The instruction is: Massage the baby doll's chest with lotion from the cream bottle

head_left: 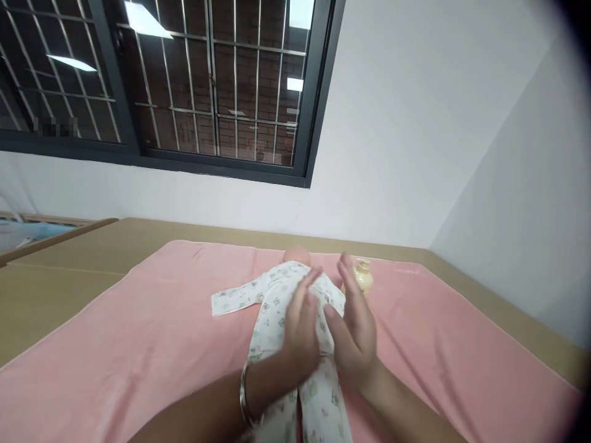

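My left hand [302, 335], with a silver bangle [244, 394] on its wrist, is raised with its fingers stretched out. Facing it, palm inward, is my right hand [355, 335], fingers also extended and slightly blurred. A narrow gap lies between the two palms, and neither hand holds anything. Beneath them a baby doll [298, 254] lies on its back, dressed in a white printed top [272, 307] and matching trousers [321, 394]. One sleeve stretches out to the left; my hands hide part of the torso and the other arm. Just beyond my right fingers stands a small pale-yellow jar [364, 277].
A pink cloth [175, 320] with some creases covers much of the wooden table [138, 240]. Behind it rise a white wall [392, 135] and a dark-framed barred window [221, 80]. A blue item [37, 231] sits in a tray-like recess at the far left.
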The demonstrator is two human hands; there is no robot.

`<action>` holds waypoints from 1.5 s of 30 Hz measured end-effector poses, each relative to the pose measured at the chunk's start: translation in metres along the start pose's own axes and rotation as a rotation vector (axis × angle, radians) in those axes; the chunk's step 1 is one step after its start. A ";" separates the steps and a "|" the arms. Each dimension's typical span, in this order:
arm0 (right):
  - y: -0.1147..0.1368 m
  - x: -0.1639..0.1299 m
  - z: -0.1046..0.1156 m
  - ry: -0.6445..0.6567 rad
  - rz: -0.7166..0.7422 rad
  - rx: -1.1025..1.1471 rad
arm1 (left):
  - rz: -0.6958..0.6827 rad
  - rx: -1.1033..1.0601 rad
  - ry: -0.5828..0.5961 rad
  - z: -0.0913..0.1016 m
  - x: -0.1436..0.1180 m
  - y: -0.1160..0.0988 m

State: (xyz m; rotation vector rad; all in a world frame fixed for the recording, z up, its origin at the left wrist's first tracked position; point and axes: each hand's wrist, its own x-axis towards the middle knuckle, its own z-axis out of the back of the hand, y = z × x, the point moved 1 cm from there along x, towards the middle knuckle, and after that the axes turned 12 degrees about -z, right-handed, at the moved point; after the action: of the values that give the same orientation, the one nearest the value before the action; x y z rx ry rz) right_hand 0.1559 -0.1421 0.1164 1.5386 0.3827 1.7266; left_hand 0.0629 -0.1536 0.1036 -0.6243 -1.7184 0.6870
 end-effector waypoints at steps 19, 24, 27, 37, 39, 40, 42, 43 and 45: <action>-0.142 0.030 -0.061 0.364 -0.322 -0.588 | -0.084 0.429 0.103 0.032 0.043 0.143; -0.121 0.029 -0.067 0.509 -0.109 -0.531 | -0.161 0.447 0.074 0.033 0.038 0.145; -0.129 0.036 -0.064 0.537 -0.128 -0.523 | -0.197 0.442 0.086 0.033 0.037 0.146; -0.126 0.024 -0.073 0.524 -0.071 -0.636 | -0.484 0.609 0.215 0.031 0.034 0.136; -0.129 0.030 -0.072 0.510 -0.113 -0.605 | -0.574 0.642 0.289 0.029 0.032 0.133; -0.131 0.033 -0.071 0.490 -0.149 -0.599 | -0.593 0.652 0.306 0.028 0.031 0.132; -0.136 0.036 -0.070 0.442 -0.205 -0.604 | -0.573 0.658 0.295 0.028 0.031 0.132; -0.138 0.036 -0.069 0.410 -0.225 -0.616 | -0.542 0.655 0.277 0.028 0.031 0.132; -0.139 0.032 -0.068 0.339 -0.250 -0.649 | -0.468 0.640 0.235 0.029 0.032 0.133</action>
State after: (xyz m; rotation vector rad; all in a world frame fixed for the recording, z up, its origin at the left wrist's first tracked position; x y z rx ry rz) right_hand 0.1410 -0.0108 0.0301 0.7079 0.1442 1.6838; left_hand 0.0356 -0.0429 0.0227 0.1406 -1.2554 0.7363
